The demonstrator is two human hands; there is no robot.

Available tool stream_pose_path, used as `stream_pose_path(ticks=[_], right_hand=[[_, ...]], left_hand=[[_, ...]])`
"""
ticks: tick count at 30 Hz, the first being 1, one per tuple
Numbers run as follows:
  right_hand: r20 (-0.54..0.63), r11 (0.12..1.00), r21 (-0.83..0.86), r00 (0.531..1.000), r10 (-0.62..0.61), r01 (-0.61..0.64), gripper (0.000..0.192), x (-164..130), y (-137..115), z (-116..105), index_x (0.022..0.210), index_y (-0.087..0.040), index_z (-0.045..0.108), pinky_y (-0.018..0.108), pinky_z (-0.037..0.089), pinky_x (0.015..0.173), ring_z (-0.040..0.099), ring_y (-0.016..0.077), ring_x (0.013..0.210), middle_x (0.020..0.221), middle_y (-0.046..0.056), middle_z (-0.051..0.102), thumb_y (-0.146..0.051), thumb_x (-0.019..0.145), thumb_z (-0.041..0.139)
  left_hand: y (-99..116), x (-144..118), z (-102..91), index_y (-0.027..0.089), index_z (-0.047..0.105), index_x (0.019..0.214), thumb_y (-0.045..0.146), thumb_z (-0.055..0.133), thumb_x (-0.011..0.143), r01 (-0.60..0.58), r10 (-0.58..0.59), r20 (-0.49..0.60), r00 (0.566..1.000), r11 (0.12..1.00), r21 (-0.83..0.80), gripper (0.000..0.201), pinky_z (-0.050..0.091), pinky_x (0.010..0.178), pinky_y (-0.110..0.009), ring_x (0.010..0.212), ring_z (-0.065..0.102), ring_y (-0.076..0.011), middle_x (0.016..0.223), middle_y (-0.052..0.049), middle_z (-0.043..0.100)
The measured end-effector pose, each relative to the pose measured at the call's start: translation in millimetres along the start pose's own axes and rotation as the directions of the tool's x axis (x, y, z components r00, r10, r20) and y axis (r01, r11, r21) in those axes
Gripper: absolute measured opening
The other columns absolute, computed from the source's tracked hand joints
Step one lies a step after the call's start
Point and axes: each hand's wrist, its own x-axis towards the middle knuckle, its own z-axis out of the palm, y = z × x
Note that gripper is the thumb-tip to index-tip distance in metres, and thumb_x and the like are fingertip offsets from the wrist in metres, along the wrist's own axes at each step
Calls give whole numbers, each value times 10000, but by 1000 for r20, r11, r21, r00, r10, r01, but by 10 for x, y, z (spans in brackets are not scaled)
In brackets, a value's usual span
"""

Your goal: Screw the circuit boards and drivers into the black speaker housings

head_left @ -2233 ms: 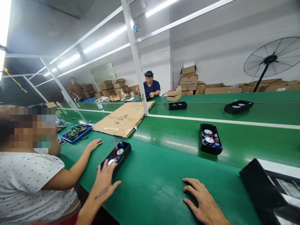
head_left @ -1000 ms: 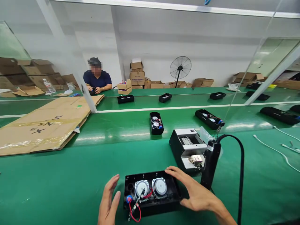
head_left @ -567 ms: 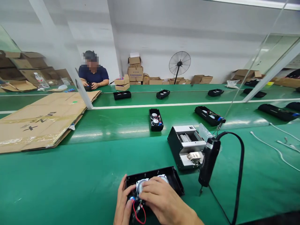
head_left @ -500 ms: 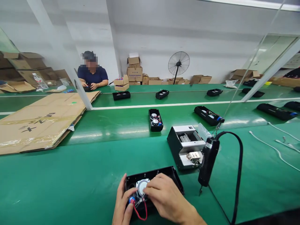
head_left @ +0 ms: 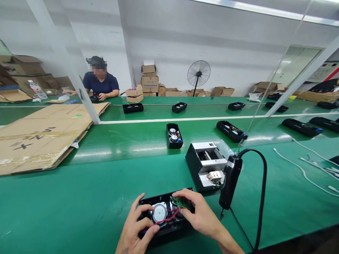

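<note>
In front of me on the green bench lies an open black speaker housing [head_left: 169, 233]. A round speaker driver [head_left: 159, 213] with a pale back sits in its left half, and a second driver shows partly beneath my right hand. My left hand [head_left: 139, 225] is closed around the housing's left end, its fingertips by the driver and its thumb near the red wires [head_left: 167, 220]. Between the thumb and fingers of my right hand [head_left: 197, 213] is a green circuit board [head_left: 180, 202], tilted over the housing's right half. The red wires run toward this board.
A black electric screwdriver [head_left: 231, 181] hangs at the right, close to a silver-and-black machine [head_left: 208, 164]. Further back lie more speaker housings [head_left: 174, 135], and flattened cardboard [head_left: 45, 137] lies left. White cables [head_left: 302, 171] lie right. A co-worker [head_left: 100, 81] sits across the bench.
My right hand has moved right from the left driver and now holds up the green board. My left fingers have shifted from the blue-and-red part at the housing's left end. The view has turned slightly.
</note>
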Motion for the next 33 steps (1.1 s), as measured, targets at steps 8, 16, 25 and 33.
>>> stream_pose_path(ticks=[8, 16, 25, 33], right_hand=[[51, 986, 129, 992, -117, 109, 337, -79, -38, -137, 1160, -244, 845, 385, 598, 960, 774, 254, 1036, 1097, 73, 825, -179, 863, 701], [145, 796, -269, 840, -524, 543, 270, -130, -140, 107, 1059, -225, 824, 336, 531, 722, 726, 198, 791, 945, 24, 853, -70, 1013, 608], [462, 679, -555, 857, -227, 479, 247, -147, -145, 236, 918, -213, 721, 355, 442, 679, 738, 191, 755, 870, 1, 818, -1, 900, 595], [416, 742, -464, 859, -298, 483, 293, -236, -86, 241, 1046, -229, 725, 362, 500, 862, 737, 229, 881, 984, 38, 815, -75, 817, 628]], left_hand=[[235, 270, 4, 258, 677, 729, 219, 621, 1044, -42, 39, -142, 989, 999, -17, 322, 649, 1001, -371, 1215, 745, -254, 931, -29, 772], [350, 338, -106, 263, 650, 884, 54, 455, 1007, -65, 73, -133, 988, 996, 59, 311, 621, 1056, -333, 1200, 748, -171, 1207, -36, 773], [381, 128, -275, 255, 701, 1234, 218, 741, 844, -278, 175, 338, 925, 917, 287, 394, 364, 1293, -702, 1646, 303, -415, 1709, -95, 479], [262, 118, -23, 256, 725, 1032, 340, 789, 939, -353, 304, 201, 931, 889, 290, 140, -37, 1406, -579, 1710, 142, -328, 1409, -15, 738]])
